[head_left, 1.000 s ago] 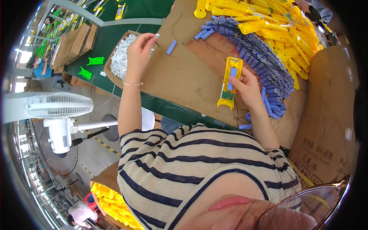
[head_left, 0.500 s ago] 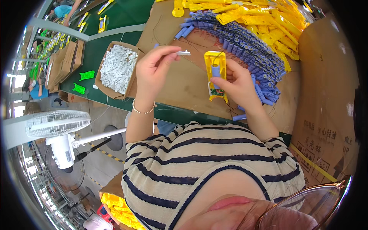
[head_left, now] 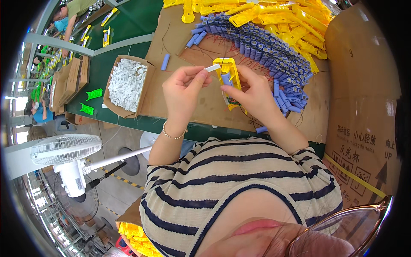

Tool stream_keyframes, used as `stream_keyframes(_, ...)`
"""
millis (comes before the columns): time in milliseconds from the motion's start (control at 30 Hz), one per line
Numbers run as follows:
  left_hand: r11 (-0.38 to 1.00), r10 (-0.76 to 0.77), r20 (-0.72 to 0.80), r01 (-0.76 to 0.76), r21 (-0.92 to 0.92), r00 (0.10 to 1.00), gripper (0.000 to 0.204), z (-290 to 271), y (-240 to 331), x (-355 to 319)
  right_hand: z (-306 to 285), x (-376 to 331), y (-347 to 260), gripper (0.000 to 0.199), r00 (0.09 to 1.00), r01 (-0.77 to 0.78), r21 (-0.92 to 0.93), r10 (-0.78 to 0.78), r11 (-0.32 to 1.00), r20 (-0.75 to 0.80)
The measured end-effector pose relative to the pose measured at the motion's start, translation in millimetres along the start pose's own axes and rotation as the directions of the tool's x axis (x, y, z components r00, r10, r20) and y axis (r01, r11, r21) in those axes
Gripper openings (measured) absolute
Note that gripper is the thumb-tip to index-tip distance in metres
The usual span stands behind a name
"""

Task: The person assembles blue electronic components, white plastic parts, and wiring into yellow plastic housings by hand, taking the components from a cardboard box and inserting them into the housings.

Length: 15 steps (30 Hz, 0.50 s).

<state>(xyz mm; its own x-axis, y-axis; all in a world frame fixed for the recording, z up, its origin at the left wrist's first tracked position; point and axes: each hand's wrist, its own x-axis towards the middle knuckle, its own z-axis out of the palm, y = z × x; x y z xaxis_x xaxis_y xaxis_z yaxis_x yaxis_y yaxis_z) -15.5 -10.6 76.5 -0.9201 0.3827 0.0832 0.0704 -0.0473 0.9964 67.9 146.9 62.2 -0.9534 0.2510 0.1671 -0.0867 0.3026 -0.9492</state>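
My left hand (head_left: 185,88) pinches a small white strip (head_left: 212,67) between thumb and fingers, its tip close to a yellow plastic casing (head_left: 227,73). My right hand (head_left: 253,92) grips that casing, which has a blue cylinder cell in it. Both hands hover over a brown cardboard sheet (head_left: 201,107) lying on the green table. Behind them lies a row of several blue cylinder cells (head_left: 274,55), and beyond that a heap of yellow casings (head_left: 274,13). An open cardboard box of white strips (head_left: 126,83) stands to the left of my left hand.
A tall printed cardboard carton (head_left: 364,107) stands at the right. A loose blue cell (head_left: 165,61) lies on the cardboard. Green plastic parts (head_left: 90,100) lie on the green table (head_left: 128,38). A white pedestal fan (head_left: 64,150) stands lower left. Other people work at the far left.
My left hand came from the box of white strips with one strip toward the casing. My right hand brought the yellow casing in toward the middle.
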Motion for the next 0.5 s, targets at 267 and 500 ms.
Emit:
stream_keyframes(267, 1.0, -0.009, 0.017, 0.009, -0.019, 1.0, 0.014, -1.6, -2.9, 0.8, -1.7, -1.0, -0.8, 0.041, 1.0, -0.008, 0.006, 0.008, 1.0, -0.026)
stream_keyframes(500, 1.0, 0.004, 0.073, -0.003, -0.014, 0.997, 0.016, 3.2, -5.9, 3.4, -2.2, 0.4, 0.8, 0.042, 0.991, -0.012, -0.136, 0.03, 0.991, 0.129)
